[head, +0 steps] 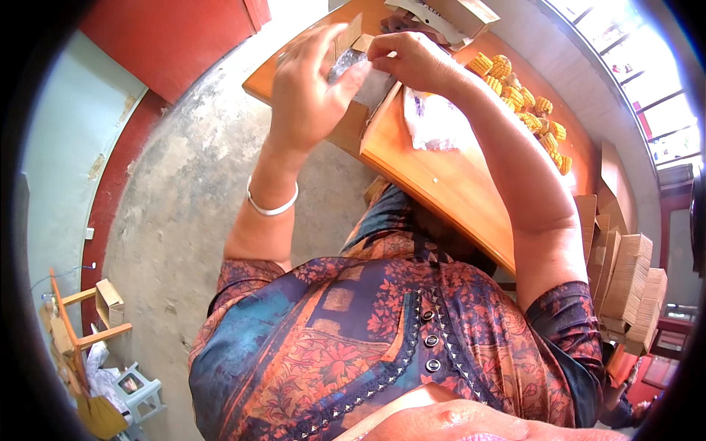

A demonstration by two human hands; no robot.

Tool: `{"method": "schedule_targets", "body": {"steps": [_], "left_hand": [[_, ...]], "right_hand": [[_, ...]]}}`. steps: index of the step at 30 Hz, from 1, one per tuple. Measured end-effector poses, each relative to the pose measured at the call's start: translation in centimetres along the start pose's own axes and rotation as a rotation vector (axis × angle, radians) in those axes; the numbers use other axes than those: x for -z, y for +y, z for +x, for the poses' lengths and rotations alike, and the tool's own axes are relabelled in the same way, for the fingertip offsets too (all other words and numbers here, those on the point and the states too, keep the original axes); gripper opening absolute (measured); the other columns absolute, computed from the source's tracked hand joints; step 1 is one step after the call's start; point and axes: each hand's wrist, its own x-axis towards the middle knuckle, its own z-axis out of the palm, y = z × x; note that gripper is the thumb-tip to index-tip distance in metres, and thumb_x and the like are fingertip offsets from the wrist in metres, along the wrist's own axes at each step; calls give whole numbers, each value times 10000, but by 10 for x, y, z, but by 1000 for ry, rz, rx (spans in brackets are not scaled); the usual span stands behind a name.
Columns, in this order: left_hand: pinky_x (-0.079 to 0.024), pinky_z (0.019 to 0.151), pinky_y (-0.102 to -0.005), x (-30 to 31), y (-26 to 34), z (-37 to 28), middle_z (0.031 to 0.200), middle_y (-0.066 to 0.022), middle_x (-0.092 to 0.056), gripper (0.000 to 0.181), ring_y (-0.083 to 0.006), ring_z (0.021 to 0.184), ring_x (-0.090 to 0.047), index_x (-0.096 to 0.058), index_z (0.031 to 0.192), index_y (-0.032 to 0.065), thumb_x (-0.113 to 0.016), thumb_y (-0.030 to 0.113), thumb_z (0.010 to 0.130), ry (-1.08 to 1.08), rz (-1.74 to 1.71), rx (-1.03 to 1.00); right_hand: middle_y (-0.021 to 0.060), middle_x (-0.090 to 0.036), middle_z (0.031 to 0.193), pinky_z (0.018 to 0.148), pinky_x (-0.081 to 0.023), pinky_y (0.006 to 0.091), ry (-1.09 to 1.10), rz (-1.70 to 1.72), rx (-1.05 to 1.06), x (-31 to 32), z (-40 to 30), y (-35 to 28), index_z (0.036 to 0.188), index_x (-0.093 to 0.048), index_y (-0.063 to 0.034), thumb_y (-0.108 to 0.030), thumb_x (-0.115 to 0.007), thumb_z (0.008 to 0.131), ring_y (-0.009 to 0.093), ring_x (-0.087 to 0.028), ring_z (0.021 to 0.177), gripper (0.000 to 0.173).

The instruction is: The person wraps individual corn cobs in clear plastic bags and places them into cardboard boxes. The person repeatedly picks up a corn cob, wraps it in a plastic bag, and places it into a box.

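Note:
An open cardboard box (353, 129) at the table's near left edge has its flaps raised and clear plastic (380, 82) inside it. My left hand (309, 93), a white bangle on its wrist, hovers over the box's left side. Its fingers and thumb are apart with nothing seen between them, and the fingertips are slightly blurred. Over the far right side of the box, my right hand (411, 60) has bent fingers, thumb and forefinger close together near a flap. Whether it pinches the plastic cannot be made out. A white plastic bag (433, 121) lies on the table below my right wrist.
Several cut pieces of corn cob (518, 99) lie along the far side of the wooden table (463, 187). Another carton (469, 19) sits at the back. Folded cardboard boxes (626, 281) are stacked at right. A plastic stool (138, 391) stands on the floor at lower left.

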Motion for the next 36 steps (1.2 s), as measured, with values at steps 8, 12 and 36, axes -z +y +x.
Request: {"method": "schedule_targets", "body": {"steps": [8,12,36], "left_hand": [[-510,870,-316,-32,-21,37,1067,-128,-664,493,-194,1001,-638,-530,1263,50,-662,-9,791,-573,-131,292],[-508,747,-303,-27,-19,33,913,-90,-651,328,-152,810,-616,-621,1112,15,-636,-29,787,-627,-149,260],[-491,729,-321,-38,-27,34,814,-105,-666,159,-188,765,-631,-684,936,6,-631,60,796,-768,-174,392]], "right_hand": [[100,-651,899,790,-493,349,298,-78,79,-2,-14,10,946,-599,-47,-166,-591,919,226,-625,873,122],[65,-638,854,782,-496,332,340,142,-127,10,-24,9,948,-606,-36,-181,-598,930,164,-603,842,146],[37,-655,860,757,-494,270,502,531,-213,-2,-38,31,1001,-635,-1,-188,-613,927,113,-605,839,202]]}}
